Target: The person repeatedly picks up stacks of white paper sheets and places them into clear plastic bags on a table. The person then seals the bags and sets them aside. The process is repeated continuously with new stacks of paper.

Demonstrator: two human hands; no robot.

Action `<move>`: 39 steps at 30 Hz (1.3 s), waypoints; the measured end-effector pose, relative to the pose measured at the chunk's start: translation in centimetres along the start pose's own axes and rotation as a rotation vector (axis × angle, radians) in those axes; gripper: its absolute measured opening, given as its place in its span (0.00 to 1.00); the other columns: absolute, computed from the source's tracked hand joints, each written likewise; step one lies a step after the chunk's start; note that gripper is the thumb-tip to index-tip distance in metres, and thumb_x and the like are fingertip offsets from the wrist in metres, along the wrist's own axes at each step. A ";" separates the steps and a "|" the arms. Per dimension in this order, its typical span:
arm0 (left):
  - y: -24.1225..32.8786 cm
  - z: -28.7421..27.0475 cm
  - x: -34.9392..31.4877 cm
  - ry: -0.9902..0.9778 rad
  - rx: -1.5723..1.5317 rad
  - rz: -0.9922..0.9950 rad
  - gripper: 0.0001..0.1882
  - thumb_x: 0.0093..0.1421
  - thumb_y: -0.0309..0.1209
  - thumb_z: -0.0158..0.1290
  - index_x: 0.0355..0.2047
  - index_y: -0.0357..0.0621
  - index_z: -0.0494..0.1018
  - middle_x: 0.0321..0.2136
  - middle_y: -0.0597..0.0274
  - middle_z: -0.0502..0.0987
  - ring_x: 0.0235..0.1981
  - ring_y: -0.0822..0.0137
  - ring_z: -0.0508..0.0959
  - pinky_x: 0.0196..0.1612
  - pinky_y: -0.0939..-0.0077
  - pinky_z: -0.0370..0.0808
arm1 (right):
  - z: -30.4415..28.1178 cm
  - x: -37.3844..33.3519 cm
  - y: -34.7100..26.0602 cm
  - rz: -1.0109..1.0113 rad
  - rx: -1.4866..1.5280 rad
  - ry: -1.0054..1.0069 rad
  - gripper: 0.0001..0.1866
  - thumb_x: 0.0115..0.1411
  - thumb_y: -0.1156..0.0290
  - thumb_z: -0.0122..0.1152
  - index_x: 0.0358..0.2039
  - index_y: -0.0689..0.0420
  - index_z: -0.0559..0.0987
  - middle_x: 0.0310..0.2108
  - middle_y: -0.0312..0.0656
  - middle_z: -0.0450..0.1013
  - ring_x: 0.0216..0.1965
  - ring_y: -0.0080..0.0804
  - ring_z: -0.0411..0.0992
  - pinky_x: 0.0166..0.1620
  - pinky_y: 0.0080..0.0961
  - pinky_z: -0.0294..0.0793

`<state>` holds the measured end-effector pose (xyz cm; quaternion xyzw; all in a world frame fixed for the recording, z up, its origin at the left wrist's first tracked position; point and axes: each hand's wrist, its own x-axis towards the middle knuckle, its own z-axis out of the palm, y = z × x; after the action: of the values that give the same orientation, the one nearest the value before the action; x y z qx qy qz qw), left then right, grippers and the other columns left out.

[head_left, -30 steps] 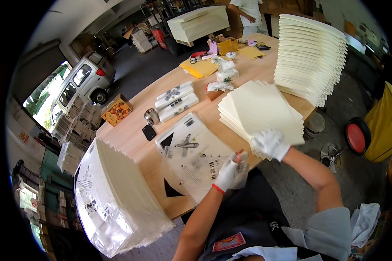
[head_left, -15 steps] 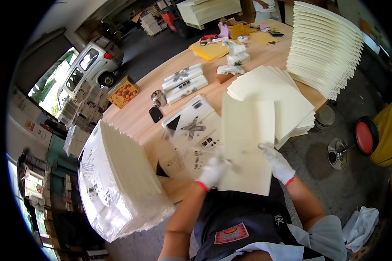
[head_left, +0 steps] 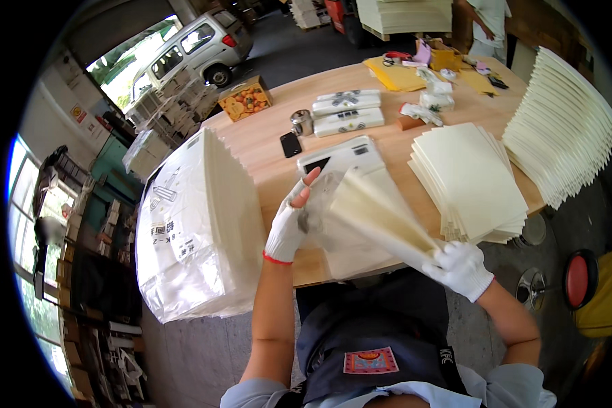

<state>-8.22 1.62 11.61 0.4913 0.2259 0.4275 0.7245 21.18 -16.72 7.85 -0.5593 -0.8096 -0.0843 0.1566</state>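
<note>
Both my hands wear white gloves. My right hand (head_left: 461, 268) grips the near end of a bundle of cream paper sheets (head_left: 377, 216), held edge-up above the table's front edge. My left hand (head_left: 289, 224) holds open a clear printed plastic bag (head_left: 330, 204) at the bundle's far end, one fingertip bare. The bundle's far end is inside the bag's mouth. A pile of flat printed bags (head_left: 340, 155) lies on the wooden table (head_left: 265, 143) just beyond.
A fanned stack of cream sheets (head_left: 470, 178) lies right of my hands, a tall leaning stack (head_left: 564, 132) further right. Bagged bundles (head_left: 197, 224) stand at left. A phone (head_left: 290, 144), metal tin (head_left: 300, 122), packed packs (head_left: 348, 112) and another person (head_left: 486, 20) are farther back.
My right hand lifted a bundle off the fanned stack and brought it over in front of me. My left hand raised a bag and opened it around the bundle's end. The camera swung left.
</note>
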 end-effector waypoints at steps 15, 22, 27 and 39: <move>-10.3 8.8 -6.4 -0.148 1.081 0.374 0.19 0.45 0.22 0.53 0.39 0.55 0.75 0.22 0.60 0.74 0.23 0.57 0.76 0.26 0.67 0.72 | 10.5 8.2 -4.0 0.169 0.463 -0.172 0.18 0.57 0.60 0.53 0.47 0.52 0.73 0.39 0.47 0.73 0.42 0.45 0.71 0.45 0.38 0.69; -13.7 6.1 -4.8 0.010 0.775 0.372 0.13 0.53 0.23 0.50 0.40 0.45 0.74 0.29 0.58 0.79 0.27 0.59 0.79 0.32 0.70 0.75 | 9.6 4.6 -8.7 0.109 0.126 -0.199 0.25 0.51 0.59 0.60 0.49 0.52 0.72 0.45 0.48 0.70 0.51 0.45 0.66 0.53 0.41 0.63; -13.4 4.2 -10.4 -0.159 1.065 0.039 0.12 0.49 0.24 0.54 0.36 0.46 0.76 0.33 0.53 0.78 0.32 0.58 0.78 0.34 0.71 0.75 | 10.7 -0.9 -7.7 0.263 0.066 0.277 0.20 0.49 0.63 0.61 0.43 0.56 0.73 0.46 0.48 0.69 0.50 0.43 0.66 0.54 0.40 0.63; -16.0 -0.3 -25.8 0.628 0.807 -0.089 0.07 0.51 0.23 0.56 0.23 0.39 0.67 0.21 0.59 0.67 0.22 0.65 0.70 0.27 0.75 0.67 | 5.7 -6.4 -6.3 0.192 0.151 -0.619 0.16 0.59 0.59 0.43 0.24 0.55 0.74 0.18 0.45 0.74 0.19 0.42 0.74 0.23 0.41 0.72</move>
<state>-15.82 -22.39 -5.35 0.5695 0.6004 0.4019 0.3920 16.48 -22.80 0.52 -0.6191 -0.7662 0.1652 -0.0486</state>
